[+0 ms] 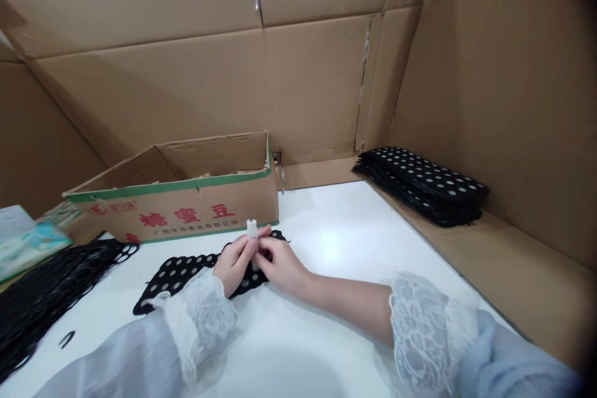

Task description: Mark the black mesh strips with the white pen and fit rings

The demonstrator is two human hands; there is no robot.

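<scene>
My left hand (233, 264) and my right hand (285, 267) meet above a black sheet with rows of pale dots (175, 277), which lies on the white table. Both hands are closed, thumbs and fingers pinched together where they touch. From between the fingertips a small white piece (252, 229) sticks up; whether it is held or wrapped round a finger I cannot tell. Fingers cover part of the sheet, so what the pinch grips is hidden.
Behind the hands stands an open cardboard box (186, 211) with green edges. A pile of black ring-patterned strips (51, 292) lies left, near a small dark loop (67, 339) and a teal-white packet (32, 249). Stacked black dotted sheets (424, 183) rest right. Cardboard walls (317, 81) surround the table.
</scene>
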